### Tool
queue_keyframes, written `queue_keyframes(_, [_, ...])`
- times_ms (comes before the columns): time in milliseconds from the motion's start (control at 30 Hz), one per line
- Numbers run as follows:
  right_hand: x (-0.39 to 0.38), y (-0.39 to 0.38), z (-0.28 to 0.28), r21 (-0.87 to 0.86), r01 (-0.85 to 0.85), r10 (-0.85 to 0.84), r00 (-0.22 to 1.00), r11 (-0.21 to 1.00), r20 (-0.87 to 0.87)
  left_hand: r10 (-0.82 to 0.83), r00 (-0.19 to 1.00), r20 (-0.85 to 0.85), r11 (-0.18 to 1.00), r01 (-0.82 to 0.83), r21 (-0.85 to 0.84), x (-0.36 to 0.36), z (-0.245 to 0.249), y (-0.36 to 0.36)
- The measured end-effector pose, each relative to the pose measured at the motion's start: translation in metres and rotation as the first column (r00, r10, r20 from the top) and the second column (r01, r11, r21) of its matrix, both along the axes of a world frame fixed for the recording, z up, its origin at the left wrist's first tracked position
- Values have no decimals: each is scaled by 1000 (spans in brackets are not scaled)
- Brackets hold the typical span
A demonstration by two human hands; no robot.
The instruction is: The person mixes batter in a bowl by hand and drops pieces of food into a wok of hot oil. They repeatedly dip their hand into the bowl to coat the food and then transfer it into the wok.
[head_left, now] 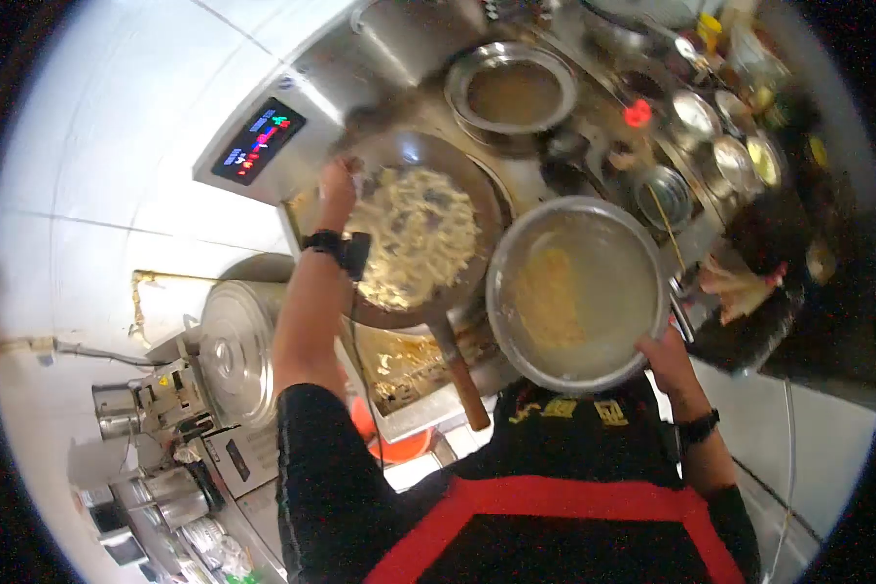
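Pale strips of food [419, 234] lie spread in a large wok [389, 151] on the stove, its wooden handle [469, 394] pointing toward my body. My left hand [339, 185] is closed at the wok's far left edge; what its fingers hold, if anything, is too blurred to make out. On the right, my right hand [664, 352] grips the rim of a wide metal bowl [621, 292]. The bowl has a yellowish patch of food or powder [553, 297] on its inside and is held in front of my chest, just right of the wok.
Behind the bowl stands a metal basin [555, 68] of brown liquid. Seasoning containers [696, 117] and a glass bowl [664, 198] fill the right side. A lidded steel pot [234, 355] is at left, below a lit control panel [258, 141].
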State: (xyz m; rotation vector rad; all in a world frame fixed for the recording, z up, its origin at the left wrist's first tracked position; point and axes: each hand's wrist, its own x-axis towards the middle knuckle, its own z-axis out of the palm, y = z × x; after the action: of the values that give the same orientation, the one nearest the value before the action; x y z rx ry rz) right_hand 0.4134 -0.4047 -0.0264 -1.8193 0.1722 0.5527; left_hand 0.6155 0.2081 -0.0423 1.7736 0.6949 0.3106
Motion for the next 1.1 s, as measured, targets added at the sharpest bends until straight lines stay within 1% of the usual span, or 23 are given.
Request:
queue_keyframes(67, [1, 0, -1, 3, 2, -2, 1000, 1000, -17, -240, 950, 202, 937, 281, -207, -15, 48, -65])
queue_keyframes(100, [2, -1, 0, -18, -9, 8, 998, 1000, -57, -250, 950, 186, 926, 291, -239, -29, 61, -102])
queue_keyframes(133, [1, -1, 2, -43, 1, -4, 997, 999, -79, -502, 854, 140, 864, 503, 27, -49, 73, -145])
queue_keyframes(167, [4, 2, 4, 1, 5, -5, 996, 1000, -93, -704, 709, 37, 688, 668, 283, -72, 75, -180])
queue_keyframes(200, [6, 1, 3, 51, 6, -1, 995, 999, -101, -810, 581, -79, 524, 778, 347, -96, 66, -201])
queue_keyframes(233, [6, -3, -2, 43, 2, 2, 994, 999, -106, -914, 376, -156, 242, 810, 533, -112, 47, -226])
queue_keyframes(300, [8, -6, -13, 84, -63, 64, 998, 994, -7, -926, 312, -212, 174, 851, 495, -143, 16, -272])
queue_keyframes(367, [5, -7, -7, 62, -38, 40, 998, 997, -38, -739, 384, -554, -158, 700, 696, -161, -10, -315])
queue_keyframes(400, [8, -3, -6, 48, -15, 18, 998, 999, -65, -668, 389, -635, -127, 781, 612, -167, -4, -330])
queue_keyframes(433, [12, -10, -21, 25, -78, 80, 992, 997, -94, -589, 384, -712, -79, 849, 523, -168, 4, -339])
queue_keyframes(467, [13, -11, -23, 42, -108, 111, 991, 993, -79, -628, 371, -684, -86, 840, 535, -166, -21, -344])
queue_keyframes(533, [12, -9, -20, 78, 20, -8, 988, 997, -154, -651, 379, -658, -70, 833, 549, -172, -68, -341])
queue_keyframes(600, [14, -6, -15, 96, 13, 2, 988, 995, -154, -823, 240, -514, -10, 900, 435, -179, -81, -341])
queue_keyframes(633, [14, -6, -14, 107, 34, -16, 986, 994, -165, -819, 253, -515, 1, 898, 440, -180, -69, -342])
queue_keyframes(700, [14, -11, -21, 95, 7, 6, 990, 995, -142, -836, 394, -382, 207, 872, 444, -180, -37, -344])
queue_keyframes(733, [14, -7, -15, 79, -9, 19, 991, 997, -129, -832, 400, -384, 212, 870, 445, -180, -37, -342])
queue_keyframes(800, [13, -5, 1, 92, 8, 8, 984, 996, -178, -914, 400, 77, 398, 838, 373, -176, -38, -337])
queue_keyframes(833, [13, -2, 9, 102, 34, -11, 974, 994, -225, -912, 404, 73, 401, 836, 375, -174, -28, -334])
queue_keyframes(900, [11, -2, 1, 124, 47, -22, 980, 991, -198, -838, 542, 67, 543, 840, -14, -171, 14, -323])
queue_keyframes(933, [11, -2, -5, 145, 65, -40, 985, 987, -168, -836, 544, 63, 545, 838, -8, -167, 31, -313])
queue_keyframes(1000, [13, -8, -20, 153, 38, -21, 994, 988, -107, -845, 488, -219, 399, 847, 350, -161, 63, -288])
queue_keyframes(1033, [11, -11, -24, 151, 14, -7, 999, 988, -50, -818, 558, -139, 491, 804, 336, -162, 80, -276])
queue_keyframes(1100, [11, -5, -3, 173, 34, -14, 993, 984, -118, -761, 648, -32, 615, 735, 287, -165, 95, -248])
